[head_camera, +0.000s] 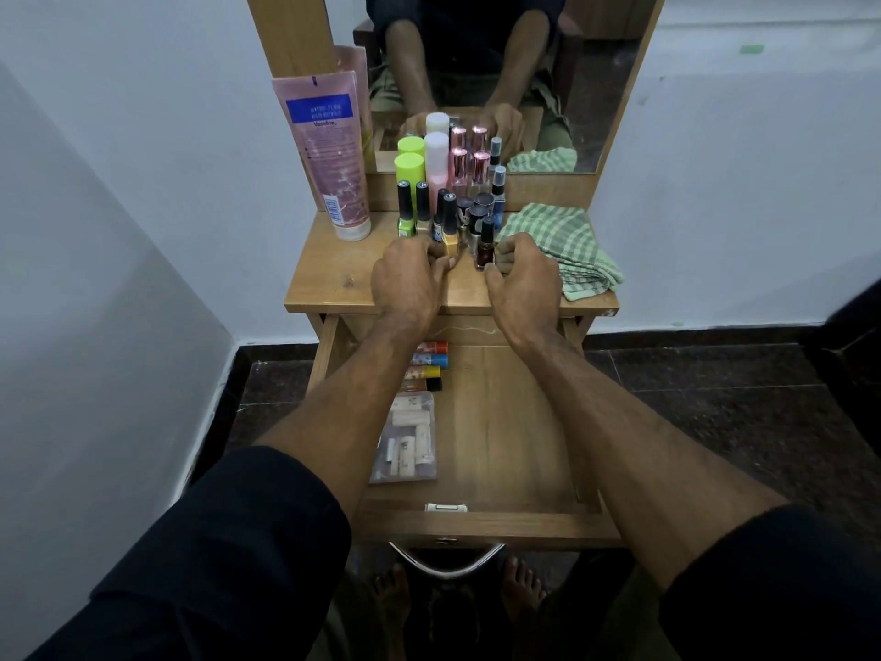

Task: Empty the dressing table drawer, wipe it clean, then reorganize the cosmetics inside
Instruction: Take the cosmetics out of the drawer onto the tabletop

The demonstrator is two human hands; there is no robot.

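Observation:
The wooden drawer [500, 422] is pulled out below the dressing table top [329, 274]. Inside it, on the left, lie several small coloured tubes [431, 360] and a clear pouch of little items [407, 438]. Many nail polish bottles and taller bottles stand on the table top. My left hand [410, 279] is curled around a gold nail polish bottle [450, 236]. My right hand [524, 279] has its fingers closed on a dark red nail polish bottle [485, 250]. A green checked cloth [562, 245] lies folded to the right.
A large pink lotion tube [329, 150] leans against the mirror frame at the back left. Green-capped [410, 167] and pink bottles [436, 159] stand by the mirror [600, 88]. White walls flank the table. The drawer's metal handle [445, 560] juts toward me above my bare feet.

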